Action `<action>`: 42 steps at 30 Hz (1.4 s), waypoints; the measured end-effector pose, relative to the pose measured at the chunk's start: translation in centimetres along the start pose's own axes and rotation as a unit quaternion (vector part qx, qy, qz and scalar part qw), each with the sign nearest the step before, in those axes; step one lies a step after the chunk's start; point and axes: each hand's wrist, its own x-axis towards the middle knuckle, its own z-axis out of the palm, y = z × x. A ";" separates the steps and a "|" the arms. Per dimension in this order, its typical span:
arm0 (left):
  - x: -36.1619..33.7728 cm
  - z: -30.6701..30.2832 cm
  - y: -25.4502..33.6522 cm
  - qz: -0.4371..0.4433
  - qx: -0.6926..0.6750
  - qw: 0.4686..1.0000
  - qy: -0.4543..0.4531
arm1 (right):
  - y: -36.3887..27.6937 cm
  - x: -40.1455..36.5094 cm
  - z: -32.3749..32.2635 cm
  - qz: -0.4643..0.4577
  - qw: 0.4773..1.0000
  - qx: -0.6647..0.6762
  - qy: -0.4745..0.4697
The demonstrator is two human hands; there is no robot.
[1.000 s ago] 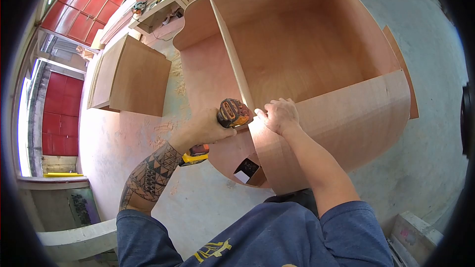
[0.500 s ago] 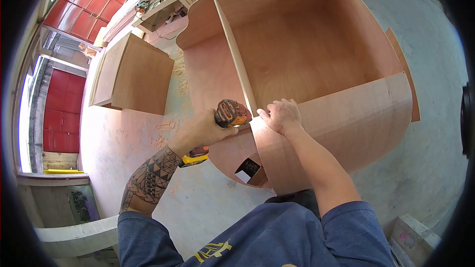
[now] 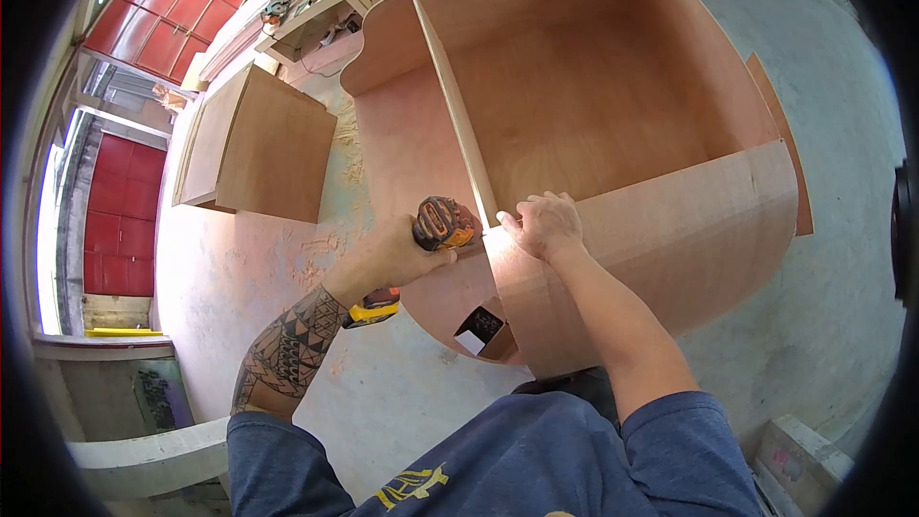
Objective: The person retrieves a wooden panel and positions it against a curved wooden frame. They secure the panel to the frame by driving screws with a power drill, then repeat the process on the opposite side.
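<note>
My left hand (image 3: 400, 254) is wrapped round an orange-and-black cordless drill (image 3: 444, 223), with a yellow battery base (image 3: 371, 309) showing beneath my wrist. Its front end points right at the joint between an upright plywood divider (image 3: 458, 124) and a curved plywood panel (image 3: 661, 239), and its light falls there. What sits at the drill's tip is too small to tell. My right hand (image 3: 549, 227) presses on the panel's upper edge near that corner, fingers curled over it and thumb toward the joint. A small open box (image 3: 485, 327) of dark contents, perhaps screws, rests below the drill.
The large plywood cabinet (image 3: 574, 77) spreads before me. Another wooden box (image 3: 278, 144) stands on the floor at left, near wood shavings (image 3: 316, 254). A workbench (image 3: 325, 14) with tools is behind it. A loose board (image 3: 780, 144) leans along the cabinet's right side.
The drill and my left hand have drawn back slightly to the left, away from the corner joint. My right hand stays in place on the panel.
</note>
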 end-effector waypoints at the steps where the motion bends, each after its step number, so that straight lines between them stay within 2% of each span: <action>1: -0.1 -0.1 0.1 0.000 0.001 1.000 0.000 | -0.1 0.1 -0.2 0.008 1.000 -0.004 -0.020; 4: -0.1 0.0 -0.3 0.016 0.038 0.999 0.009 | -0.2 0.1 -0.3 0.012 1.000 -0.005 -0.029; 6: 0.4 0.7 -1.3 0.066 0.028 0.996 0.048 | -0.4 0.1 -0.5 0.014 0.999 -0.004 -0.032; 8: 0.9 0.8 -1.5 0.053 0.040 0.997 0.043 | -0.3 0.1 -0.3 0.016 0.999 -0.005 -0.036; 10: 1.0 0.7 -1.2 0.039 0.053 0.997 0.039 | -0.2 -0.1 0.5 -0.007 1.000 0.001 0.028; 13: 0.8 0.5 -0.5 -0.003 0.082 0.996 0.024 | -0.1 -0.2 0.4 -0.006 1.000 0.004 0.025; 14: 0.9 0.5 -0.8 0.005 0.079 0.997 0.024 | -0.3 -0.1 0.1 -0.006 1.000 0.005 0.026; 16: 1.0 0.5 -0.9 0.015 0.076 0.997 0.024 | -0.6 -0.1 -0.7 0.019 0.999 -0.007 -0.042; 20: 1.4 0.8 -1.3 0.040 0.070 0.996 0.020 | -0.5 -0.1 -0.6 0.019 0.999 -0.004 -0.040; 22: 1.5 0.8 -1.4 0.046 0.072 0.996 0.017 | -0.2 -0.1 0.0 -0.002 1.000 0.003 0.005; 31: 1.7 1.1 -1.6 0.055 0.039 0.998 0.003 | -0.4 -0.1 -0.3 -0.003 1.000 -0.004 0.000; 34: 1.5 0.9 -0.9 0.014 0.075 0.997 -0.016 | -0.5 -0.1 -0.5 -0.001 1.000 0.000 -0.002; 42: 2.1 1.6 -1.4 0.060 0.054 0.997 -0.008 | -0.7 -0.1 -0.8 0.005 1.000 -0.004 -0.015</action>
